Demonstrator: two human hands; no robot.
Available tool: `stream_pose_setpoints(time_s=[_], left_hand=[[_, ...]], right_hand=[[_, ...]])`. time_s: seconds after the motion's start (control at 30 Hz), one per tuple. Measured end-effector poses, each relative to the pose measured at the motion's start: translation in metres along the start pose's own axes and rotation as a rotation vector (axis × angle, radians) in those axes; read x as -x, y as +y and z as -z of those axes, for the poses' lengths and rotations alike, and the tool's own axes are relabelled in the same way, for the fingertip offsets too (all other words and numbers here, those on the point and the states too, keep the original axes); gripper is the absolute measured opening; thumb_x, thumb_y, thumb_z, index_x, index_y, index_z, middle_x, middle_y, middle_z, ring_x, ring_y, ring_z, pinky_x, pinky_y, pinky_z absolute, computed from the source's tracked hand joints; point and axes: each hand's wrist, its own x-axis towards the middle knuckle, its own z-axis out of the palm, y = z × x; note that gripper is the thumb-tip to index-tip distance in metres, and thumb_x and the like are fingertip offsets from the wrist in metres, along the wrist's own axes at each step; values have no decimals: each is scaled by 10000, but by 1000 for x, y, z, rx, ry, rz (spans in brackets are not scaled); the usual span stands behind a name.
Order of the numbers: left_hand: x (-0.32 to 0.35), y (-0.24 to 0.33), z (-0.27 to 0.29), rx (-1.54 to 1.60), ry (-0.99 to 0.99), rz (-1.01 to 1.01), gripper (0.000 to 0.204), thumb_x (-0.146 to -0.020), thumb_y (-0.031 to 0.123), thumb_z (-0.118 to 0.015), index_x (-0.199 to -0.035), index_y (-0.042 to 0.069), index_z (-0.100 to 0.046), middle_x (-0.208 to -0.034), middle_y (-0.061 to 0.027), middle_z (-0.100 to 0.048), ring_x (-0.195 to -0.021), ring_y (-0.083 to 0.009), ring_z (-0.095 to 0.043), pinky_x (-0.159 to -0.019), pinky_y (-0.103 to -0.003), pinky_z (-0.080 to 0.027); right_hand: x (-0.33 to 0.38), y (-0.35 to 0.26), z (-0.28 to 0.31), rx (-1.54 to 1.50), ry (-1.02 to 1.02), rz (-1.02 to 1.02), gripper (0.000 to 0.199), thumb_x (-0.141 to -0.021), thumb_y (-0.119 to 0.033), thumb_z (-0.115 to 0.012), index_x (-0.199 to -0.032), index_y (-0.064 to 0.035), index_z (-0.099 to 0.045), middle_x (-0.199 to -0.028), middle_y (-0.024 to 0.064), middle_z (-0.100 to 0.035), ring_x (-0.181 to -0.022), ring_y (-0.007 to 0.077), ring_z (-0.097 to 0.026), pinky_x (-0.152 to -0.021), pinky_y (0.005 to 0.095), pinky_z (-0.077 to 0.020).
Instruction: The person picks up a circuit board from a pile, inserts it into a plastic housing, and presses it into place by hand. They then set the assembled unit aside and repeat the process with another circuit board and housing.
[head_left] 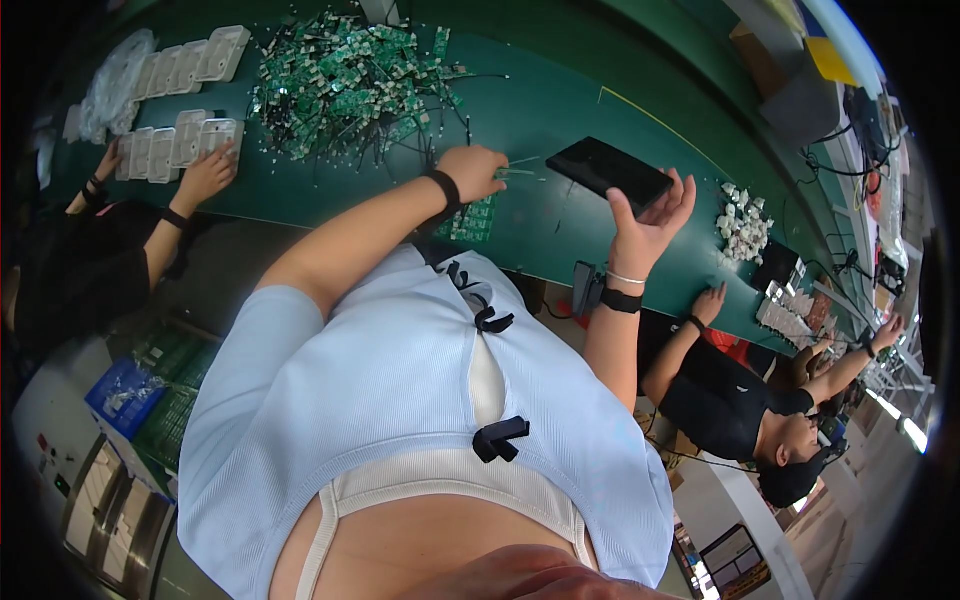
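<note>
Head view: green bench (540,100) runs wide between board heap (345,85) and white pile (743,222), near edge close to both hands | right hand (648,225) clasps the black phone (600,168) by its right end, over the bench | left hand (470,172) curls narrow at pale strips (520,171), hold unclear

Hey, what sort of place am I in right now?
Probably an electronics assembly workshop: a big heap of small green circuit boards lies on a long green workbench, and a co-worker in black is along the bench to your right.
</note>
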Motion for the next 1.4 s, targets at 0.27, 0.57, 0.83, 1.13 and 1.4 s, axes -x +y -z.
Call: stream_pose_setpoints(time_s=[0.27, 0.57, 0.83, 1.13, 1.4], left_hand=[[-48, 10, -55, -321, -206, -43, 197, -842, 183, -647, -987, 84, -736, -1019, -158, -724, -966, -338, -695, -829, -455, -555], [-47, 17, -57, -311, -169, -20, 231, -877, 82, -546, -1006, 53, -735, -1069, -156, -725, -1017, -321, -693, -851, -435, -559], [-49, 19, -53, -398, -259, -9, 251, -899, 88, -514, -1051, 38, -708, -1073, -154, -725, -1013, -298, -701, -831, -413, -570], [-50, 21, -46, -209, -56, 152, 335, -899, 62, -496, -1217, -17, -570, -1005, -183, -729, -957, -308, -714, -815, -417, -572], [-61, 14, -45, -220, -95, 209, 258, -893, 87, -511, -1037, 35, -719, -1033, -160, -732, -979, -318, -710, -825, -432, -568]], right_hand=[[6, 82, 12, -103, 397, -317, 922, -718, -23, -871, -1456, -65, -321, -1336, 81, -416, -1152, 186, -457, -988, 324, -421], [-18, 126, -33, -159, 385, -347, 929, -693, -70, -904, -1429, -41, -339, -1322, 97, -395, -1194, 214, -435, -1006, 337, -416], [-46, 119, -64, -72, 288, -316, 949, -690, -111, -915, -1434, -25, -332, -1358, 118, -383, -1214, 241, -428, -1035, 360, -396], [-71, 123, -75, -102, 334, -271, 998, -670, -104, -924, -1443, -5, -300, -1346, 137, -377, -1213, 247, -444, -971, 365, -487], [-73, 135, -71, -139, 280, -246, 990, -676, -121, -927, -1436, -3, -305, -1369, 144, -382, -1190, 236, -466, -972, 351, -477]])
